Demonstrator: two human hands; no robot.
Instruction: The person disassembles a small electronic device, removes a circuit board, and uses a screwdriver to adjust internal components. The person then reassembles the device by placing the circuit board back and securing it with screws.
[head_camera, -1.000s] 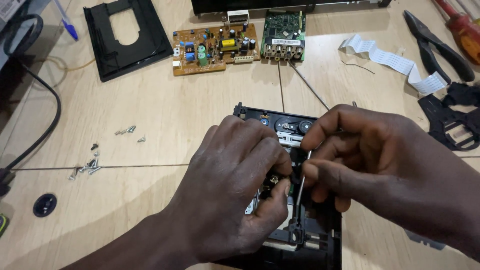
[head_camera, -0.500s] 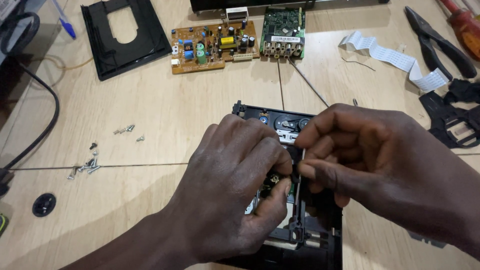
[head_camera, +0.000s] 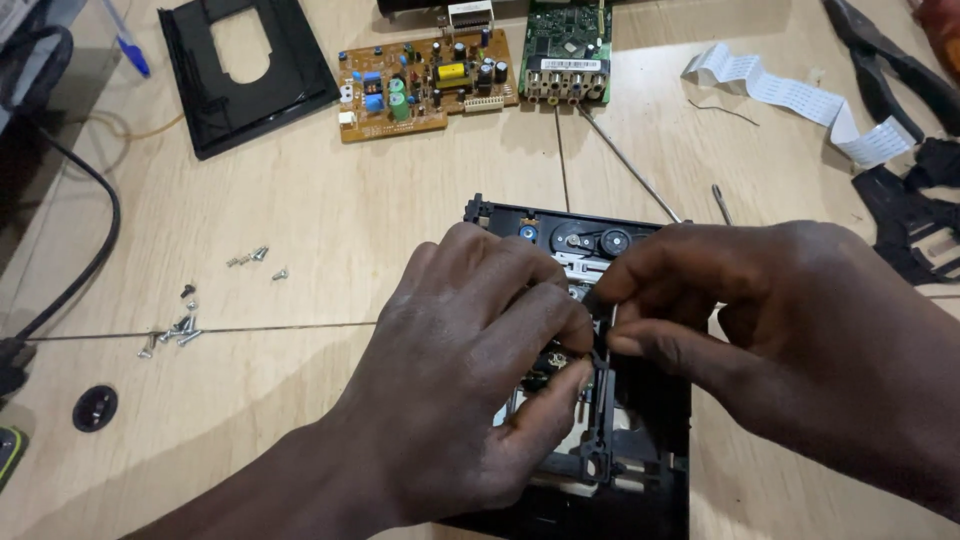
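Note:
A black disc drive mechanism (head_camera: 640, 420) lies on the wooden table in front of me, its top open, with small pulleys and a metal plate showing at its far end. My left hand (head_camera: 470, 380) rests over the middle of the drive, thumb and fingers pinched on a small part inside it. My right hand (head_camera: 780, 330) comes in from the right, its fingertips pinching the same spot next to a black plastic rail (head_camera: 600, 400). What exactly lies between the fingers is hidden.
A brown circuit board (head_camera: 425, 85) and a green circuit board (head_camera: 567, 55) lie at the far side. A black disc tray (head_camera: 245, 70) sits far left. Loose screws (head_camera: 180, 325) lie at left. A white ribbon cable (head_camera: 790, 100), pliers (head_camera: 890, 60) and a thin metal rod (head_camera: 630, 165) lie at right.
Both hands stay on the drive. The right hand's fingers have shifted slightly lower and closer to the left thumb. The view has moved a little.

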